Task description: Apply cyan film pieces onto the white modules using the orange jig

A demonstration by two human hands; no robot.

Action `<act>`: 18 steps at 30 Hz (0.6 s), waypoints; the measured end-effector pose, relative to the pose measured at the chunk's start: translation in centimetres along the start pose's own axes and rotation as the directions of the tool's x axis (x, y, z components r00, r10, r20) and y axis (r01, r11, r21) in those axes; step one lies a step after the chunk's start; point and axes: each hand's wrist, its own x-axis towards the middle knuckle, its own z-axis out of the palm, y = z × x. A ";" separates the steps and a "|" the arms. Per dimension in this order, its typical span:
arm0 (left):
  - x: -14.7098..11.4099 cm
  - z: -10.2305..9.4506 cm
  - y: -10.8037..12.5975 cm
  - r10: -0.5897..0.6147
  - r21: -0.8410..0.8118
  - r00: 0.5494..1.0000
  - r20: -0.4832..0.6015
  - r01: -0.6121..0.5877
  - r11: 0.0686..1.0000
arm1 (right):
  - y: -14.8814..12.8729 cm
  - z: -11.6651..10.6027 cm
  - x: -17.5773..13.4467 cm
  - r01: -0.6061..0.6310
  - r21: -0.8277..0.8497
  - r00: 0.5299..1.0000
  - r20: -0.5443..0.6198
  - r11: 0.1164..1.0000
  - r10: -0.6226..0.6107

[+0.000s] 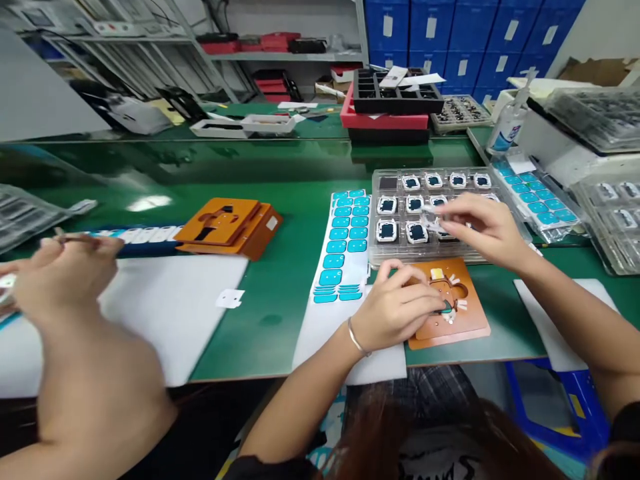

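Observation:
My left hand (397, 303) lies over the left side of an orange fixture plate (477, 323), fingers bent against it. Its fingertips reach a small dark-green part (447, 307) in the plate's recess; contact beneath them is hidden. White tabs and a yellowish square (437, 274) also show on the plate. Above the front right of a clear plastic tray (377, 253), my right hand (483, 227) pinches a small whitish translucent piece (431, 217), blurred by motion. Rows of white-framed parts with dark square centres (387, 231) sit in the tray's pockets.
Left of the tray lies a sheet of blue labels (336, 247). A co-worker's hands (65, 273) are at far left, near a stacked orange fixture (220, 223). Black and red trays (395, 100) stand behind. At right are a pump bottle (510, 127) and bagged blue labels (543, 200).

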 end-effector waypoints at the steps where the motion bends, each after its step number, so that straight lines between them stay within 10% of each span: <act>1: 0.0 0.0 0.0 -0.003 -0.009 0.999 -0.044 0.002 1.000 | -0.2 -0.7 -1.6 0.029 0.007 1.000 -0.006 1.000 -0.029; 18: 0.1 -0.4 -0.4 -0.005 0.127 0.975 0.224 -0.024 0.992 | -0.1 -1.6 -7.9 0.049 0.095 0.954 0.291 0.994 -0.075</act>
